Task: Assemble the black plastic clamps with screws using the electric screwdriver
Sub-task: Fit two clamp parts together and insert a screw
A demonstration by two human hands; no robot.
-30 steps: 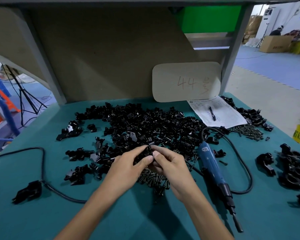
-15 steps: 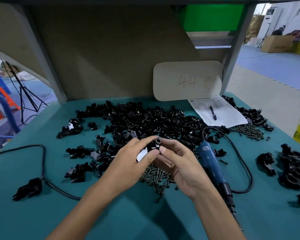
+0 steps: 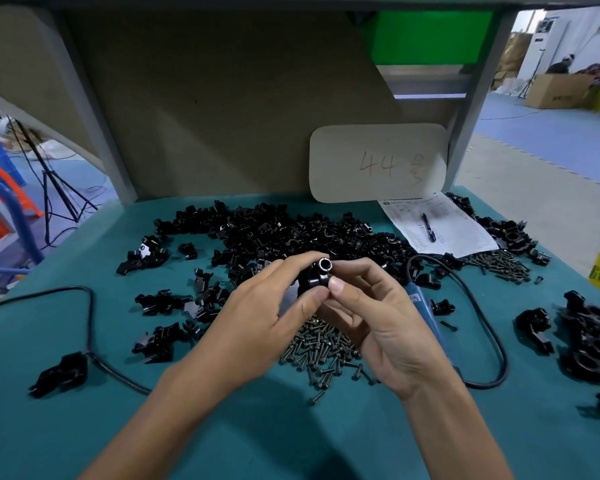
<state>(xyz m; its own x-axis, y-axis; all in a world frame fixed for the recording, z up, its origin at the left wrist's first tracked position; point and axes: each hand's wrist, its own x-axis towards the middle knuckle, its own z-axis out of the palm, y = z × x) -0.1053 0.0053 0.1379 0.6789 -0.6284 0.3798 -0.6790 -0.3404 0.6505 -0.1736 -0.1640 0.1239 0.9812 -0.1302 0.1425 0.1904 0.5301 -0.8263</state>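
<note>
Inspection, current piece: the left hand and the right hand meet above the middle of the table. Between them they hold one black plastic clamp clear of the surface, directly over the near pile of screws. The left hand's fingers are curled round the clamp from the left. The right hand pinches its upper barrel between thumb and forefinger, and the open bore faces the camera.

I cannot tell whether a screw is seated in this clamp; none shows.

The electric screwdriver lies on the table, unheld and partly hidden behind the right hand, with its cable looping to the right. I judge the driving step for this piece is not yet begun.

Work done: a cluster of larger black pieces sits at the far right edge. I take these for finished assemblies, though I cannot confirm their screws.

Work left: a broad heap of loose clamp parts covers the back of the table, with smaller clumps to the left. A second scatter of screws lies near the paper sheet. I judge that most of the job remains.
</note>
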